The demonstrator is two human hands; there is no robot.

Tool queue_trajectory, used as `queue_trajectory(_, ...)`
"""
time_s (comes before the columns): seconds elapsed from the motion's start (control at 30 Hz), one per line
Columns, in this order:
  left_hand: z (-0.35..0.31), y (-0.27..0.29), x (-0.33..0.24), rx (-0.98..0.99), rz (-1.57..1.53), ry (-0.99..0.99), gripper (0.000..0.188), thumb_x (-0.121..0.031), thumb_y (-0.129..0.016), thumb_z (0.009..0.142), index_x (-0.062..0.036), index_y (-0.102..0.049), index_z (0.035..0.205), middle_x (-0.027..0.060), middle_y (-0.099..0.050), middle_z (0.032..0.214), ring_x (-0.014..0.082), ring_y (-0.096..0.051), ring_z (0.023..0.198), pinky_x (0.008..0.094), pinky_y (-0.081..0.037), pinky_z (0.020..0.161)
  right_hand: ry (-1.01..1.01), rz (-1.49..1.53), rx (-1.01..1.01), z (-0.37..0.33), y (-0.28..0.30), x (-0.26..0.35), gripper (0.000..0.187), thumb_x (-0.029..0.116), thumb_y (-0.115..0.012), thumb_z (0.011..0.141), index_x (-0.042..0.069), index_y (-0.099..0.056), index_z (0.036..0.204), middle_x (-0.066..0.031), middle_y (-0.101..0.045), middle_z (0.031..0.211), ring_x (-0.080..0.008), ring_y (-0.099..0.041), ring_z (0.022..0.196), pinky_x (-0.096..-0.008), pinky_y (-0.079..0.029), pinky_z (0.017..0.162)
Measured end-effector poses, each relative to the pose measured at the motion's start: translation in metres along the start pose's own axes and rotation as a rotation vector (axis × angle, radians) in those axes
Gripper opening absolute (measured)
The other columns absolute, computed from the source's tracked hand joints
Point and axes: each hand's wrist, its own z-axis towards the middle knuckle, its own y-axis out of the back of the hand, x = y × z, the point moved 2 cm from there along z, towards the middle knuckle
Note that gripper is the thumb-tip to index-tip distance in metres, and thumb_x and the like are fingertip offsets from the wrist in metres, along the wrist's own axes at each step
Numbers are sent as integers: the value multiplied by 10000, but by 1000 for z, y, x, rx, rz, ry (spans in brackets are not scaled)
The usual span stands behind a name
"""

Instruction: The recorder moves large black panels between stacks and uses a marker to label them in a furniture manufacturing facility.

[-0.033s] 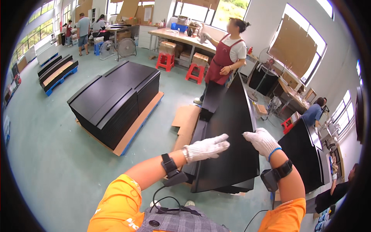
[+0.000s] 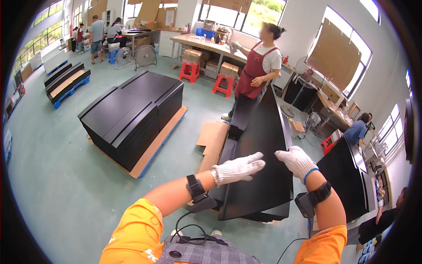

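Observation:
A large flat black panel (image 2: 259, 176) stands tilted in front of me, above a stack of similar dark pieces (image 2: 242, 115). My right hand (image 2: 298, 163), in a white knit glove, is closed on the panel's right edge, with the thumb toward its face. In a matching glove, my left hand (image 2: 239, 169) lies flat with fingers stretched out, over the panel's left side. Whether its palm touches the surface I cannot tell. Strapped to each wrist is a black device, the left one (image 2: 200, 193) trailing a cable.
A stack of black panels (image 2: 132, 105) sits on a pallet at left. Brown cardboard (image 2: 210, 143) lies beside my stack. A person in a red apron (image 2: 259, 66) stands at its far end. More black panels (image 2: 343, 176) stand at right, with other people beyond.
My left hand has shifted slightly to the right over the panel. The right hand keeps its hold on the edge, nearly unmoved.

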Motion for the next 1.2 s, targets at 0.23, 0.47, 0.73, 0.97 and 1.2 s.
queue_trajectory(0.23,-2,-17,-47,15,273,-129,691,23,-649,784,-104,-333,1385,176,-420,1308,339,-483,1166,355,-410,1011,-118,264,102,13,-7,21,257,217,-604,797,44,-625,986,-158,-580,757,-320,-578,756,-402,-474,662)
queue_trajectory(0.47,5,-19,-59,48,419,-85,586,-605,-309,950,-117,-447,1243,108,-527,1000,239,-624,915,332,-487,852,-87,365,-64,20,-19,-1,449,410,-603,797,-37,-600,834,-142,-604,693,-222,-583,589,-338,-464,546)
queue_trajectory(0.73,43,-24,-44,-73,515,-5,790,-706,-327,873,-31,-419,1273,171,-591,1065,279,-683,842,349,-477,848,221,289,-118,9,-23,-15,293,264,-489,875,5,-625,853,-179,-618,743,-305,-622,683,-389,-498,622)
queue_trajectory(0.97,55,-35,-48,-94,601,110,880,-750,-288,849,4,-401,1289,198,-601,1062,280,-685,806,366,-490,825,-160,689,-22,-26,-8,-10,504,543,-465,911,71,-619,994,-37,-591,734,-125,-512,573,-286,-408,494)
queue_trajectory(1.2,54,-58,-69,-166,783,242,1051,-802,-294,808,59,-255,1409,201,-633,951,301,-657,872,392,-484,836,-186,882,-103,-36,-31,-28,529,531,-403,949,58,-613,1060,-69,-616,773,-153,-577,627,-297,-491,617)
